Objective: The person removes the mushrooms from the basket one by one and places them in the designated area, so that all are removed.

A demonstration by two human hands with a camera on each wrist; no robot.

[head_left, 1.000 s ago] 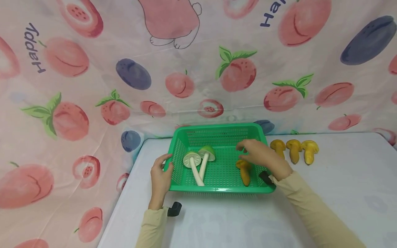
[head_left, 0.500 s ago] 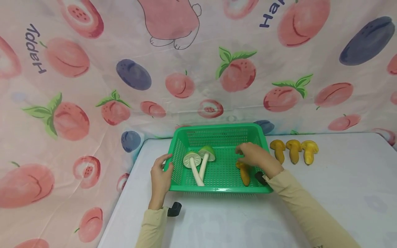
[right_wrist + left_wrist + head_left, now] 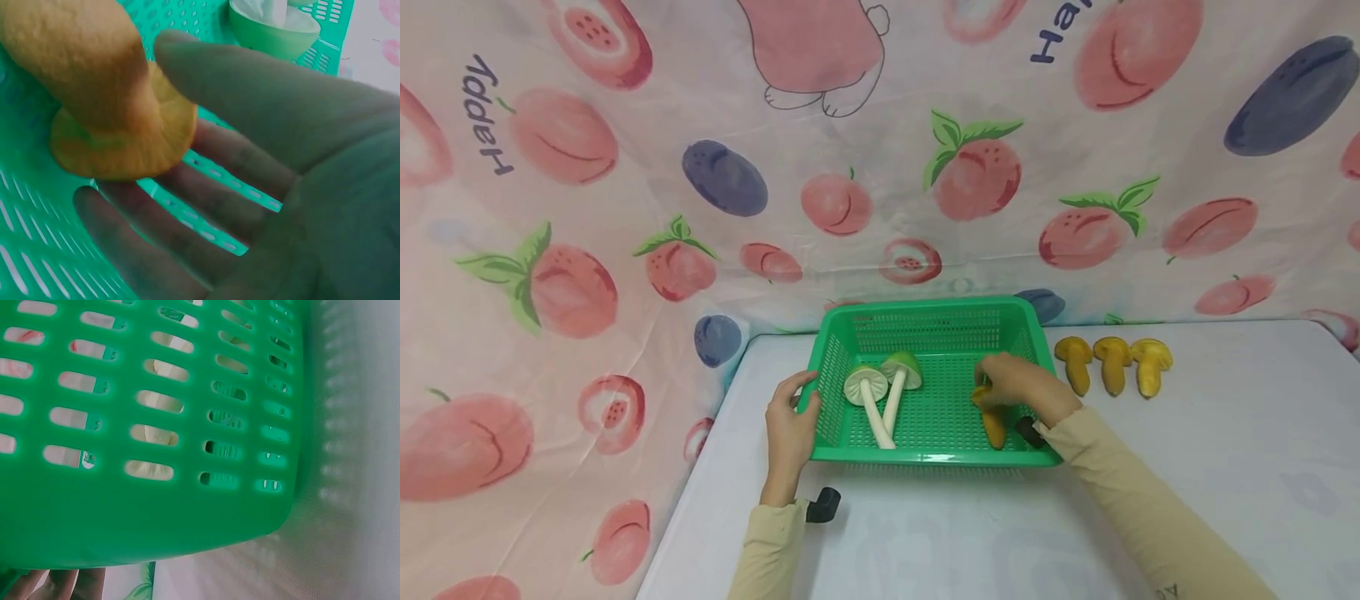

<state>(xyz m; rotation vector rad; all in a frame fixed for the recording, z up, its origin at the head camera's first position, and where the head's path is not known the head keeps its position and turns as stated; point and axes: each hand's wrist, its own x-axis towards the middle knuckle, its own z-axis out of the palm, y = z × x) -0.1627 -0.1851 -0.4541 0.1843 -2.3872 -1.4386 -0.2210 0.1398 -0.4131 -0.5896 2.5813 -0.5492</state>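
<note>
Right hand (image 3: 1022, 387): reaches over the right end of the green basket (image 3: 925, 457), down to the cap of the yellow-brown mushroom (image 3: 995, 429). Finger state: spread wide about the cap, with thumb to one side and fingers to the other in the right wrist view. Partly hides the cap in the head view; cannot tell the exact fingertip contact.

Yellow-brown mushroom: lies inside the basket, near the right end, cap toward the far wall, stem toward the near wall.

Left hand (image 3: 790, 421): touches the left rim of the basket from outside, with thumb and fingers set apart. Cannot tell between a grip on the rim and light contact. Appears in the left wrist view only as fingers (image 3: 56, 584) at the lower corner, beyond the slotted basket wall.

Two green-capped mushrooms (image 3: 864, 386): lie in the left half of the basket, well apart from the yellow-brown mushroom, with white stems crossing toward the near wall.

Three yellow mushrooms (image 3: 1113, 367): lie in a row on the white table (image 3: 1232, 467), outside and to the right of the basket, caps toward the backdrop (image 3: 880, 192). Backdrop print: includes peaches, dark blue fruit and lettering.

Sleeves (image 3: 1150, 504): beige, with a black fitting (image 3: 823, 505) at the left cuff and another at the right.
</note>
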